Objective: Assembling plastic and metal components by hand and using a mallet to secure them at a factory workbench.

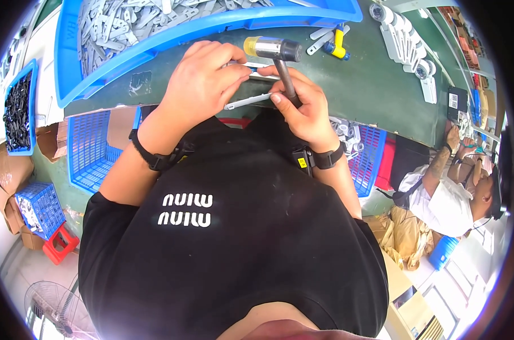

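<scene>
My right hand (307, 107) is closed round the metal shaft of a mallet (285, 76), whose head has a yellow face and a black face. A slim grey plastic strip (248, 102) also sticks out from between its thumb and fingers, towards the left. My left hand (206, 76) is pinched, its fingertips at a small bluish bit beside another pale strip (262, 66) at the table's near edge. What the left fingertips grip is too small to tell. The mallet's head hangs just beyond both hands.
A large blue bin (211, 27) of grey plastic parts stands at the back left. Right of it lie loose grey strips (320, 42) and a yellow-and-blue tool (338, 45). Assembled white parts (401, 39) line the right side. A co-worker (447, 198) sits at far right.
</scene>
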Demonstrator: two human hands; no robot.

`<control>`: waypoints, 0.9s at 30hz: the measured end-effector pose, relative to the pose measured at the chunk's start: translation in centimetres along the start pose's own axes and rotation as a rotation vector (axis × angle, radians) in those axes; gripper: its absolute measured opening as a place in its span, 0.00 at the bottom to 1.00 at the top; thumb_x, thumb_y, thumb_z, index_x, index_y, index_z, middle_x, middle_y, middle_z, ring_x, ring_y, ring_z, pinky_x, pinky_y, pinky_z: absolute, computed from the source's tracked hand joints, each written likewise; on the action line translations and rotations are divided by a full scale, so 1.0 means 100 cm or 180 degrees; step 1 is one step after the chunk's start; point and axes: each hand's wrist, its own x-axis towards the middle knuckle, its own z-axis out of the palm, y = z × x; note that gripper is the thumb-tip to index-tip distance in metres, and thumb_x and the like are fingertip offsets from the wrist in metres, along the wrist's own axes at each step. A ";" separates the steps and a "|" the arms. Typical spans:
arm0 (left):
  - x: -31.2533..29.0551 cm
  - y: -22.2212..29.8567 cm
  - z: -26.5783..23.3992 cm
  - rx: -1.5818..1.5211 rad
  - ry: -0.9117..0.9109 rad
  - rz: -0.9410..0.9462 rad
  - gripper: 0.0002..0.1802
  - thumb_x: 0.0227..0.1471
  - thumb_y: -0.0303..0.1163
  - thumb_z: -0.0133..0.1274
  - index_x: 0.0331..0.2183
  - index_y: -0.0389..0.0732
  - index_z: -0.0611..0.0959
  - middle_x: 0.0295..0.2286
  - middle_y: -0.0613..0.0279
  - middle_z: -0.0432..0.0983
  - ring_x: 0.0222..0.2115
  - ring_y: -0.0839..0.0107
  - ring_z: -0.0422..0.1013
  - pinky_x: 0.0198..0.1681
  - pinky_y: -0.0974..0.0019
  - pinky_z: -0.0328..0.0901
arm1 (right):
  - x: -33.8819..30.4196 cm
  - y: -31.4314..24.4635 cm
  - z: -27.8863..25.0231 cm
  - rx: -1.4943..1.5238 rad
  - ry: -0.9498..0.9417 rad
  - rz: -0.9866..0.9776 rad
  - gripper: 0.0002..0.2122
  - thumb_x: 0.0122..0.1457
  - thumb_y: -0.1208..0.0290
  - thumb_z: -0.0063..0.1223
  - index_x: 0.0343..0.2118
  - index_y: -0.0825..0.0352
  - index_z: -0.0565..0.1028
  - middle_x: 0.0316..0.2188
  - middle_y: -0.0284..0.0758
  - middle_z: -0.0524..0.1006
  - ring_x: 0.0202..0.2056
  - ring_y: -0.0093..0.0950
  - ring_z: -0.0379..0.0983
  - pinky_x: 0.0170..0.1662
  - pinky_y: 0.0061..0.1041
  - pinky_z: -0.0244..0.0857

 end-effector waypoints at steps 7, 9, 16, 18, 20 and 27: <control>-0.003 -0.003 0.004 0.0147 -0.0032 0.0116 0.10 0.48 0.25 0.71 0.35 0.41 0.88 0.38 0.62 0.81 0.39 0.56 0.78 0.46 0.55 0.71 | -0.001 -0.001 0.000 0.0141 0.0041 0.0182 0.02 0.64 0.81 0.60 0.37 0.72 0.78 0.53 0.37 0.85 0.37 0.26 0.78 0.41 0.27 0.73; -0.002 -0.004 0.004 0.0168 0.0016 0.0137 0.11 0.48 0.26 0.71 0.36 0.41 0.88 0.39 0.62 0.82 0.39 0.56 0.78 0.46 0.55 0.71 | 0.000 -0.002 -0.001 0.0136 0.0042 0.0167 0.02 0.64 0.81 0.60 0.37 0.72 0.78 0.53 0.37 0.85 0.36 0.25 0.78 0.41 0.27 0.73; -0.005 -0.004 0.007 0.0271 0.0082 0.0189 0.12 0.48 0.25 0.71 0.37 0.41 0.87 0.39 0.62 0.82 0.38 0.56 0.79 0.47 0.52 0.73 | -0.004 0.002 -0.003 0.0314 -0.0037 0.0310 0.02 0.64 0.80 0.60 0.36 0.72 0.78 0.56 0.38 0.85 0.37 0.23 0.77 0.39 0.25 0.70; -0.006 -0.004 0.007 0.0264 0.0132 0.0194 0.12 0.48 0.26 0.71 0.36 0.41 0.86 0.39 0.62 0.82 0.39 0.56 0.79 0.49 0.50 0.74 | -0.002 0.001 -0.002 0.0323 -0.0028 0.0302 0.02 0.64 0.80 0.60 0.36 0.72 0.78 0.56 0.38 0.85 0.37 0.23 0.77 0.39 0.25 0.70; -0.006 -0.004 0.004 0.0279 0.0114 0.0239 0.11 0.48 0.26 0.71 0.36 0.41 0.86 0.39 0.62 0.82 0.38 0.56 0.79 0.48 0.51 0.73 | -0.002 0.001 -0.002 0.0339 -0.0030 0.0296 0.01 0.64 0.80 0.59 0.36 0.72 0.78 0.56 0.38 0.85 0.37 0.23 0.78 0.39 0.25 0.70; 0.001 0.005 0.003 0.0302 -0.0119 0.0107 0.11 0.48 0.25 0.68 0.35 0.41 0.83 0.37 0.62 0.79 0.36 0.57 0.77 0.45 0.55 0.68 | -0.003 0.001 -0.006 0.0413 -0.0077 0.0352 0.01 0.64 0.81 0.59 0.37 0.72 0.79 0.55 0.38 0.85 0.36 0.22 0.77 0.39 0.24 0.70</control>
